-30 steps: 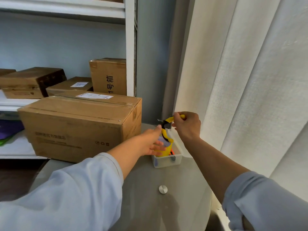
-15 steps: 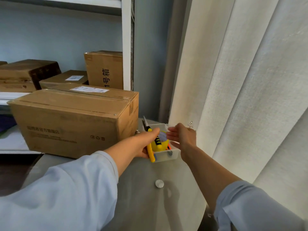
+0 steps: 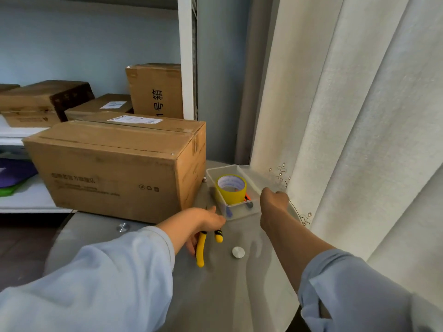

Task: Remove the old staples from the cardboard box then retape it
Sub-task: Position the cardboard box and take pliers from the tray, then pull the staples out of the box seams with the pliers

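A large cardboard box (image 3: 107, 164) stands on the round glass table (image 3: 215, 295), with a small metal staple at its top front corner. My left hand (image 3: 203, 222) grips yellow-handled pliers (image 3: 201, 250) low over the glass, right in front of the box. The handles point toward me. A yellow tape roll (image 3: 231, 189) stands in a clear plastic bin (image 3: 242, 212) to the right of the box. My right hand (image 3: 274, 200) is curled at the bin's right rim, with its fingertips hidden.
White curtains (image 3: 347, 140) hang close on the right, touching the table edge. A white shelf (image 3: 28, 202) behind the box holds several more cardboard boxes (image 3: 155, 89). Two metal discs (image 3: 238, 252) sit in the glass.
The pliers passed from my right hand to my left, then came down from the bin to the glass in front of the box. My right hand curled at the bin's right rim.
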A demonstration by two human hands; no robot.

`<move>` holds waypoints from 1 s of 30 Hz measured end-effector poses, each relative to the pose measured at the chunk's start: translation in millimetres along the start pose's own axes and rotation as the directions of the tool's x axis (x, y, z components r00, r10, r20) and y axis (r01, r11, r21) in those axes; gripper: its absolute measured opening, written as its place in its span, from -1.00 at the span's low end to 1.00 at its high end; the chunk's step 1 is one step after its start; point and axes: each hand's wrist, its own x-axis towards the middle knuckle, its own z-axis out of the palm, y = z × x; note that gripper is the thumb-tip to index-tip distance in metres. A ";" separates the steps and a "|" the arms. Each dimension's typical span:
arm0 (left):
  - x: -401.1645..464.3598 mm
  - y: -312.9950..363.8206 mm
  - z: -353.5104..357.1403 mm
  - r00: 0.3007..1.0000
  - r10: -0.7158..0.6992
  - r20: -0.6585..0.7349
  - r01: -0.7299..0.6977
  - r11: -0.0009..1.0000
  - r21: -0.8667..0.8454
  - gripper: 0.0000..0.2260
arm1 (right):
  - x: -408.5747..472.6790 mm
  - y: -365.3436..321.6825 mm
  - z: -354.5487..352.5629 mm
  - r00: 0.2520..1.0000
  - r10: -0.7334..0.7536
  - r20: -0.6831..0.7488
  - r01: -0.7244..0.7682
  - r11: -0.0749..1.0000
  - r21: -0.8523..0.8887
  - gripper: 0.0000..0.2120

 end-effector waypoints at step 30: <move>26.3 14.2 -15.9 0.955 0.219 -0.201 -0.152 0.940 0.304 -0.66 | -11.2 -3.3 1.9 0.908 -0.354 -0.225 0.360 0.933 -0.014 -0.47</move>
